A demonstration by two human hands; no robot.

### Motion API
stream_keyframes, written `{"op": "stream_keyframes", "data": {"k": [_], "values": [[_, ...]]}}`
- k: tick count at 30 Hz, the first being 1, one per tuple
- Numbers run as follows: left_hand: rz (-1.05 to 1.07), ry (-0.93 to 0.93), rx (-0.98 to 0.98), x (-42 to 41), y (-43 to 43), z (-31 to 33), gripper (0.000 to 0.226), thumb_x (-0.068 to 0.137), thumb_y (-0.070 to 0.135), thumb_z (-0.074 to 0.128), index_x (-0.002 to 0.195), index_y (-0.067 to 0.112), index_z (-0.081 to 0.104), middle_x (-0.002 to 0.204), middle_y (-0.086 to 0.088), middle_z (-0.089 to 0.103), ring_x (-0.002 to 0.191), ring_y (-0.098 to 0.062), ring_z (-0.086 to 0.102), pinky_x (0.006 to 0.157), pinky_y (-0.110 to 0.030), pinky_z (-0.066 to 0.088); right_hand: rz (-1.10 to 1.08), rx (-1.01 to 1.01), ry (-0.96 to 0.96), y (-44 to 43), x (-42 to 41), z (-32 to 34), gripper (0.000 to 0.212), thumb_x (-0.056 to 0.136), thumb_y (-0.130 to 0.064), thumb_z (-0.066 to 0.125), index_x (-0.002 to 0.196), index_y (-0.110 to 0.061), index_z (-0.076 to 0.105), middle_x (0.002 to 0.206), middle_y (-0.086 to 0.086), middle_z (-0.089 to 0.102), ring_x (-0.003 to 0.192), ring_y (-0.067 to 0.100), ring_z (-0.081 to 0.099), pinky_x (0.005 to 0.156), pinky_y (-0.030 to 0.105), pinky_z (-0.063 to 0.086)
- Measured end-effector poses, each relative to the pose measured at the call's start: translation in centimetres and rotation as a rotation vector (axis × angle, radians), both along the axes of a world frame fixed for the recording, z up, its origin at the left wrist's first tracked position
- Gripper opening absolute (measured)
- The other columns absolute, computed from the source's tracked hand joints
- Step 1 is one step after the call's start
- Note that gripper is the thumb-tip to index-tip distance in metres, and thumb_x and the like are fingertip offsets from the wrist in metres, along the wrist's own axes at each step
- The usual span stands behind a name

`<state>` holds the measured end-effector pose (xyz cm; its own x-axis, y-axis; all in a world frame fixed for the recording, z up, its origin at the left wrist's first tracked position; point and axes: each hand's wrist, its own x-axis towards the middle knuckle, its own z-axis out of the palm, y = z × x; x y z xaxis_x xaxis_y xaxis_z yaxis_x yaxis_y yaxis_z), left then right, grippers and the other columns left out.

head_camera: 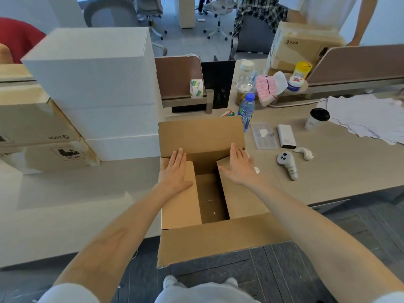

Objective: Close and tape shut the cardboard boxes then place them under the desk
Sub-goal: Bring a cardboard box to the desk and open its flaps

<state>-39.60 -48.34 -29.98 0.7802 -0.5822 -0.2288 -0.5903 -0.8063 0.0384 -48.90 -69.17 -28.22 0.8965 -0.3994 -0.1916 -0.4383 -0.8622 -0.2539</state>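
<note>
A brown cardboard box sits at the front edge of the desk, its top open. Both short side flaps are folded inward. My left hand lies flat on the left flap, fingers spread. My right hand presses flat on the right flap. The far long flap stands upright and the near long flap hangs out toward me. The inside of the box looks empty. A roll of tape rests on the divider ledge behind the box.
White boxes are stacked left of the box, with brown Pico cartons further left. To the right lie a water bottle, a controller, a power bank, a coffee cup and papers. Another person stands at back right.
</note>
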Motion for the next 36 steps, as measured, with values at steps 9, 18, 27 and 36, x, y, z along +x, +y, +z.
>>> {"op": "stream_keyframes", "data": {"k": [9,18,27,36], "values": [[0.108,-0.061,0.120,-2.2,-2.3,-1.2,0.133,0.068,0.074,0.063,0.149,0.013,-0.024,0.154,-0.018,-0.030,0.144,-0.036,-0.023,0.115,-0.056,-0.005,0.041,-0.211,0.098,1.4,-1.1,-2.8,0.126,0.075,-0.063,0.069,0.154,-0.009,-0.013,0.163,0.014,-0.005,0.151,0.033,-0.007,0.115,0.065,-0.002],[0.096,-0.073,0.078,-1.1,-2.7,0.1,0.119,0.075,0.067,0.062,0.151,0.011,-0.009,0.159,-0.015,-0.017,0.146,-0.034,-0.015,0.120,-0.048,-0.003,0.086,-0.206,0.094,-0.8,-2.2,-2.2,0.120,0.074,-0.064,0.067,0.156,-0.011,-0.004,0.163,0.014,-0.003,0.151,0.032,-0.008,0.116,0.065,-0.004],[0.006,0.016,-0.139,-0.6,-2.5,2.6,0.091,0.081,0.051,0.059,0.150,0.013,0.014,0.159,-0.010,0.015,0.147,-0.030,0.010,0.118,-0.046,0.011,0.175,-0.279,0.096,1.9,-2.8,-3.0,0.111,0.080,-0.049,0.071,0.156,-0.013,-0.002,0.164,0.013,-0.002,0.151,0.032,-0.008,0.119,0.059,-0.003],[-0.169,-0.220,0.058,-0.2,-1.1,8.2,0.056,0.092,0.024,0.055,0.144,0.021,0.035,0.162,-0.008,0.005,0.148,-0.028,0.004,0.120,-0.048,0.012,0.211,-0.256,0.139,3.1,-2.6,-2.6,0.109,0.082,-0.052,0.066,0.157,-0.015,-0.003,0.164,0.013,-0.005,0.150,0.034,-0.009,0.118,0.061,-0.005]]}}
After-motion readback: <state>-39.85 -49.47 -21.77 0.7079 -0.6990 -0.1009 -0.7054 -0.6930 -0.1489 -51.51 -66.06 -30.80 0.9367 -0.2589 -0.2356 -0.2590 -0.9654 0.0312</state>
